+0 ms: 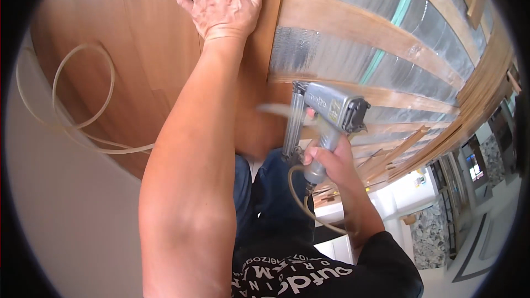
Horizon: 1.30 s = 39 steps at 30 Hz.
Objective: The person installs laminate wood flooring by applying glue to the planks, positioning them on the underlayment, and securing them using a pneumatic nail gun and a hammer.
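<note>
My left hand [223,8] lies flat on the reddish-brown wood planks [149,16], close to their right edge, with its fingers spread. In my right hand [338,160] is a grey pneumatic nail gun [333,105], the fingers wrapped round its handle. The gun is lifted beside the plank edge, its slim magazine on the left side, and it looks apart from the wood. A pale air hose [298,198] runs from the bottom of the handle. Below the left hand, part of the planking is blurred.
Wooden battens [353,16] cross silvery sheeting [301,49] to the right of the planks. A teal strip [403,5] runs over the sheeting. Hose loops [113,77] lie over the planks at left, beside a pale surface [66,198]. Long strips of wood [469,99] line the far right.
</note>
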{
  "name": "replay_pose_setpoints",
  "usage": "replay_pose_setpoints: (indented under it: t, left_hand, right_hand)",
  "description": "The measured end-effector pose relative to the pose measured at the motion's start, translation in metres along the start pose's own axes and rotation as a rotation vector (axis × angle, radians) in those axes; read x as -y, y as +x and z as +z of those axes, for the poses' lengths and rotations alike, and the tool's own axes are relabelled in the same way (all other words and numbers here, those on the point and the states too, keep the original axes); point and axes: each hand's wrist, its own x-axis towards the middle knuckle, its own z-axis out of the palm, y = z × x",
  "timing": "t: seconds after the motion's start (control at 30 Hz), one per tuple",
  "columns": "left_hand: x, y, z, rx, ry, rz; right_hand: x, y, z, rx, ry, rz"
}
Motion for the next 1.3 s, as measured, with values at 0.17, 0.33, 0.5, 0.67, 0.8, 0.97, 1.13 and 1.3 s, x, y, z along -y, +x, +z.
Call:
replay_pose_setpoints:
  t: [0.17, 0.33, 0.5, 0.67, 0.8, 0.97, 1.13, 1.3]
  left_hand:
    - [0.002, -0.002, -0.001, -0.033, -0.027, 0.015]
    - [0.003, -0.002, 0.001, -0.027, -0.036, 0.005]
    - [0.003, -0.002, -0.001, 0.011, -0.025, -0.013]
    - [0.004, -0.002, -0.002, 0.029, -0.022, -0.006]
    - [0.004, -0.003, 0.0, -0.008, -0.024, 0.02]
    - [0.003, -0.005, 0.001, -0.012, 0.033, 0.028]
    - [0.004, -0.007, 0.004, 0.001, 0.068, 0.045]
    - [0.006, -0.006, 0.009, 0.025, -0.044, 0.066]
  right_hand:
    - [0.019, 0.02, 0.015, 0.047, -0.074, 0.093]
    - [0.034, 0.029, 0.027, -0.01, -0.257, 0.156]
    - [0.038, 0.031, 0.029, -0.052, -0.195, 0.246]
    - [0.038, 0.027, 0.014, -0.132, -0.356, 0.257]
    - [0.042, 0.027, -0.005, -0.088, -0.236, 0.263]
    - [0.037, 0.024, -0.016, -0.098, -0.263, 0.266]
    - [0.031, 0.026, -0.029, -0.059, -0.063, 0.246]
    - [0.01, 0.01, -0.034, -0.079, -0.126, 0.111]
